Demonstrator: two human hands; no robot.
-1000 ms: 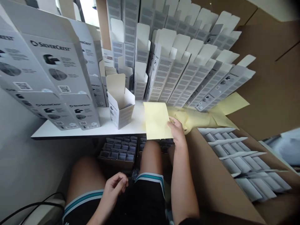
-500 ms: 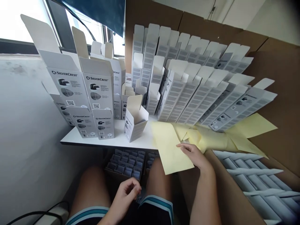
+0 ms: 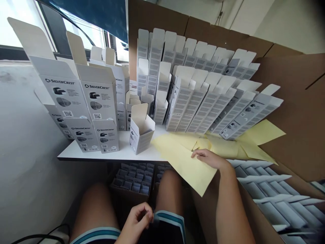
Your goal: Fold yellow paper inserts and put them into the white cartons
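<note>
My right hand (image 3: 209, 159) is at the edge of a yellow paper sheet (image 3: 188, 162), fingers bent over it; the sheet juts past the table's front edge above my knee. My left hand (image 3: 139, 220) is low over my lap with curled fingers. A faint see-through bit shows beside its fingertips, too blurred to name. To the left of the sheet stands a small open carton (image 3: 141, 139), flap up, with something grey inside. More crumpled yellow paper (image 3: 223, 147) lies along the table behind my right hand.
Tall SilverCrest cartons (image 3: 98, 105) stand stacked on the white table (image 3: 88, 156) at left. Rows of open cartons (image 3: 200, 98) fill the back. Below are a box of packed cartons (image 3: 134, 179) and, at right, a large box with white dividers (image 3: 274, 200).
The yellow sheet has turned, its near corner swinging right and its far end left, with my right hand on it. My left hand stays curled over my lap. The view has shifted slightly.
</note>
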